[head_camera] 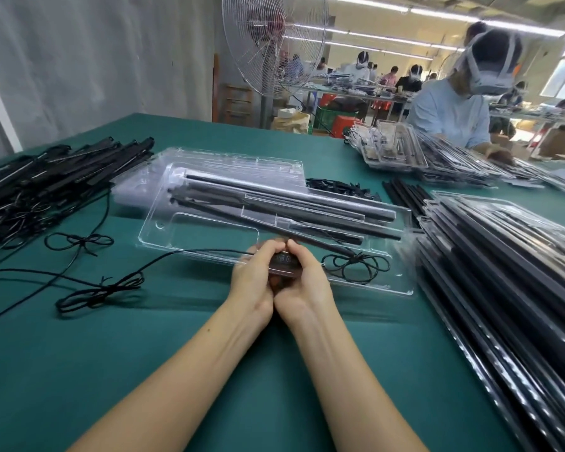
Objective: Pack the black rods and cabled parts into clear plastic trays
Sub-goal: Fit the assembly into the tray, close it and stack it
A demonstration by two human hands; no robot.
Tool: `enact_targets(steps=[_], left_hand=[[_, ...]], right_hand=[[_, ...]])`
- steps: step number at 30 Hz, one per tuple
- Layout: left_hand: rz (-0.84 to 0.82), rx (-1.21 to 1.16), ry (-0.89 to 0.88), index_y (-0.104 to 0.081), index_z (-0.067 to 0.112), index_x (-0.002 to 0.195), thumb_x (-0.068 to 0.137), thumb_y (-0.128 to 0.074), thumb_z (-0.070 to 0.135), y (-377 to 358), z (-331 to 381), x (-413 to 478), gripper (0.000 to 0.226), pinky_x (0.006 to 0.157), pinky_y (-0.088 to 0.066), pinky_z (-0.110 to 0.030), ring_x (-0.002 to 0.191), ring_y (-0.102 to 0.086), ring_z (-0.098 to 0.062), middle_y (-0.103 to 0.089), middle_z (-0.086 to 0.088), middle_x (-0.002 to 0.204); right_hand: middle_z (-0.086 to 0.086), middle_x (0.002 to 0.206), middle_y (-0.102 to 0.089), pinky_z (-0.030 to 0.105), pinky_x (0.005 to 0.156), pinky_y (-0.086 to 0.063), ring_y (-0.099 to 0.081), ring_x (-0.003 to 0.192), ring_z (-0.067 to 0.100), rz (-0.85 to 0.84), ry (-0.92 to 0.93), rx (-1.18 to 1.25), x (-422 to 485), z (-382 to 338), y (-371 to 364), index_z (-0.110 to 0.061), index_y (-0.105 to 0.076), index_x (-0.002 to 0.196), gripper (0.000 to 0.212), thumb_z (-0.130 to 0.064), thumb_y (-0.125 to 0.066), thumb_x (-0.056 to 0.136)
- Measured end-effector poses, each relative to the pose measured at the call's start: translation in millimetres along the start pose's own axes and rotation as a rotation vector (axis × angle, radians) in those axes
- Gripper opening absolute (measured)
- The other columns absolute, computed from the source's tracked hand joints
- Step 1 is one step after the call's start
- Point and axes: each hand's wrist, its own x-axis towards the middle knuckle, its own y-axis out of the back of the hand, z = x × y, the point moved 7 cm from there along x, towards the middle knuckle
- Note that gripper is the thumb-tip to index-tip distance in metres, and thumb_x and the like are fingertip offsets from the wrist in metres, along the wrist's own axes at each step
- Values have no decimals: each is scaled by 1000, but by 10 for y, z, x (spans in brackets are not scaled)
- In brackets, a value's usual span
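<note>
both my hands meet at the near edge of the clear tray (159,231). my left hand (253,278) and right hand (304,277) have their fingers curled tight round a small black cabled part (282,258), pinching it between the thumbs. the black rods (274,203) lie lengthwise in the tray, with a tied cable coil (356,263) in its near right pocket. a loose pile of parts (46,177) sits to the left and packed trays (503,256) are stacked to the right.

Green bench (258,370). 10 o'clock: heap of cabled rods (56,177). 8–9 o'clock: two tied cable bundles (101,290). Centre: clear tray (157,223) holding black rods (274,203); empty tray stack (235,159) just behind, 12 o'clock. 1 o'clock: small black parts (340,187), loose rods (405,194) beside. 3 o'clock: filled tray stack (503,272); far filled trays (437,158) at 2 o'clock.
</note>
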Motion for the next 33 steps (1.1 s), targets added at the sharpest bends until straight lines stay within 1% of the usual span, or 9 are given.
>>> enact_targets(steps=[2,9,16,18,23,25,28,30,33], left_hand=[[2,6,39,-56,10,76,84,-56,-5,10,-19,2,18,48,-52,-20,51,-62,-12,-61,-3,60],[-9,112,54,-57,8,76,86,-53,-6,27,10,25,18,65,-50,-26,68,-56,-18,-56,-8,75],[-47,158,56,-58,11,78,87,-59,5,8,38,11,11,45,-47,-15,55,-58,-10,-58,-3,66],[-134,191,98,-61,11,82,86,-63,21,-37,72,12,11,52,-47,-17,53,-57,-8,-61,-1,64],[-468,317,345,-65,4,113,73,-42,74,-32,262,24,84,93,-51,-36,93,-66,-20,-69,-11,103],[-483,275,381,-53,4,129,69,-36,83,65,398,74,101,89,-54,-44,100,-65,-28,-62,-18,121],[-221,120,189,-28,13,147,67,-53,74,404,763,291,104,72,-57,-46,94,-66,-34,-42,-25,140],[-164,94,102,-35,12,144,72,-51,70,578,956,364,94,65,-58,-43,88,-68,-33,-50,-25,133],[-204,432,138,-48,12,134,71,-35,81,704,1070,311,94,56,-57,-31,78,-71,-26,-68,-19,111]], right_hand=[[23,107,-60,37,72,-53,-60,89,34,40,25,6,15,-15,43,-4,-56,104,21,-3,-57,83],[12,78,-59,27,51,-53,-57,64,23,92,23,-34,-14,-40,111,-5,-57,83,8,2,-58,83],[5,68,-60,21,46,-44,-55,51,15,100,93,-127,-19,-105,110,-12,-57,76,10,-10,-62,85],[2,58,-60,19,41,-40,-54,41,12,83,174,-167,-30,-215,87,-12,-58,75,14,-16,-61,88],[-3,55,-63,23,51,-45,-56,47,9,10,263,-208,-61,-375,56,-16,-61,76,19,-26,-57,92],[-2,53,-61,23,48,-49,-57,49,11,5,260,-198,-72,-383,64,-14,-60,75,20,-24,-59,91],[0,57,-56,21,45,-50,-54,45,11,20,342,-202,-70,-521,86,-11,-61,75,17,-18,-61,90],[-1,61,-57,21,44,-50,-55,43,9,9,379,-221,-72,-597,88,-9,-64,78,14,-17,-60,90],[-4,50,-58,20,41,-48,-54,40,8,32,386,-247,-64,-641,130,-11,-63,77,14,-15,-60,90]])
